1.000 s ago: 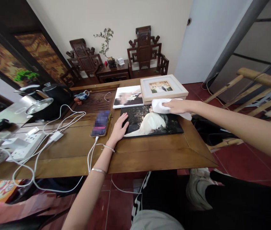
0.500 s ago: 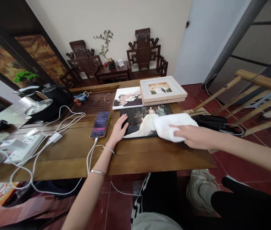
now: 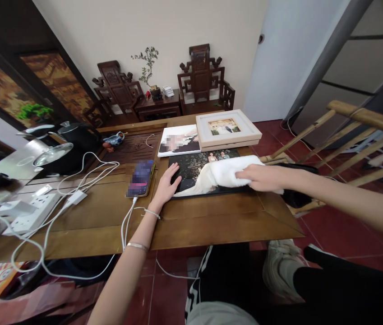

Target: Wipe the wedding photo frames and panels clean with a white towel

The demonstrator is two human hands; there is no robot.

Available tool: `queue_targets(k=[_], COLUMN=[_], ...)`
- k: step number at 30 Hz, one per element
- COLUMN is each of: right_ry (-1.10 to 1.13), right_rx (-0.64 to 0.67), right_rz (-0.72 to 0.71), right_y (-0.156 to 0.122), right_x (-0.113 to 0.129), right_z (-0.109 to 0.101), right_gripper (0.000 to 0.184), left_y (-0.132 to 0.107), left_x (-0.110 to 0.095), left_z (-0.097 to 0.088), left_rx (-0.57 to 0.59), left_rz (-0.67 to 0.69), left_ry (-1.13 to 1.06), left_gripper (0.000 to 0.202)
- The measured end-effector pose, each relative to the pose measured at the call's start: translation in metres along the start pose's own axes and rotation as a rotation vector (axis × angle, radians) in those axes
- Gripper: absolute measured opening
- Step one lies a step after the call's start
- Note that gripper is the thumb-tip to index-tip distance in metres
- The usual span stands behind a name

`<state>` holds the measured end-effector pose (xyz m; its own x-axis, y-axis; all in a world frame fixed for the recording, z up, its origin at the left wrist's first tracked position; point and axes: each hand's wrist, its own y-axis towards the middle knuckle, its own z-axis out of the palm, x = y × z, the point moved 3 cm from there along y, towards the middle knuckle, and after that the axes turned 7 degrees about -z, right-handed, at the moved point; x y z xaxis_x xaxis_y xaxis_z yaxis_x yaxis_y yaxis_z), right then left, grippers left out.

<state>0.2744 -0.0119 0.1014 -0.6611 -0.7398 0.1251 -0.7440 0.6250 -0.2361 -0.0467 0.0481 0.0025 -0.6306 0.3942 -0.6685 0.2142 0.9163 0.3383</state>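
A dark wedding photo panel point(image 3: 191, 171) lies flat on the wooden table point(image 3: 208, 221). My left hand point(image 3: 168, 184) rests on its left edge, fingers stretched out and holding nothing. Over the panel's right part, my right hand point(image 3: 257, 177) grips a folded white cloth point(image 3: 227, 170), which covers that part of the picture. Behind the panel lie a white-edged photo print point(image 3: 178, 139) and a pale framed picture point(image 3: 227, 128) in a thick wooden frame, side by side.
Left of my left hand lies a phone point(image 3: 140, 178) on a white charging cable. Farther left are a power strip point(image 3: 35, 214), tangled cords, a black kettle point(image 3: 76, 135) and a teapot point(image 3: 117, 137). A bamboo chair point(image 3: 347, 135) stands at the right, beside the table.
My right hand has moved the white cloth slightly up and left across the panel. My left hand keeps its place on the left edge.
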Motion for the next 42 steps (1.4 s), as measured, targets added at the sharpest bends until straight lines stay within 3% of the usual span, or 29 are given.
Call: queue_targets(k=[7, 13, 19, 27, 31, 35, 42], right_ry=[0.059, 0.065, -0.033, 0.022, 0.039, 0.041, -0.012], right_rx=[-0.077, -0.106, -0.102, -0.06, -0.019, -0.002, -0.022], right_rz=[0.028, 0.102, -0.034, -0.014, -0.003, 0.022, -0.017], right_y=[0.043, 0.061, 0.045, -0.011, -0.024, -0.012, 0.048], right_x=[-0.044, -0.058, -0.032, 0.041, 0.066, 0.064, 0.02], right_z=[-0.028, -0.034, -0.016, 0.025, 0.032, 0.02, -0.013], right_gripper=[0.037, 0.046, 0.04, 0.044, 0.045, 0.045, 0.045], left_y=[0.0, 0.0, 0.0, 0.0, 0.0, 0.001, 0.0], left_x=[0.001, 0.002, 0.002, 0.002, 0.002, 0.002, -0.001], left_z=[0.0, 0.0, 0.0, 0.0, 0.0, 0.0, -0.002], left_rx=[-0.001, 0.001, 0.008, 0.002, -0.005, -0.002, 0.009], left_rz=[0.011, 0.012, 0.01, 0.011, 0.005, 0.0, -0.009], left_ry=[-0.004, -0.006, -0.018, -0.015, -0.013, -0.01, 0.001], left_gripper=[0.046, 0.046, 0.045, 0.046, 0.045, 0.044, 0.046])
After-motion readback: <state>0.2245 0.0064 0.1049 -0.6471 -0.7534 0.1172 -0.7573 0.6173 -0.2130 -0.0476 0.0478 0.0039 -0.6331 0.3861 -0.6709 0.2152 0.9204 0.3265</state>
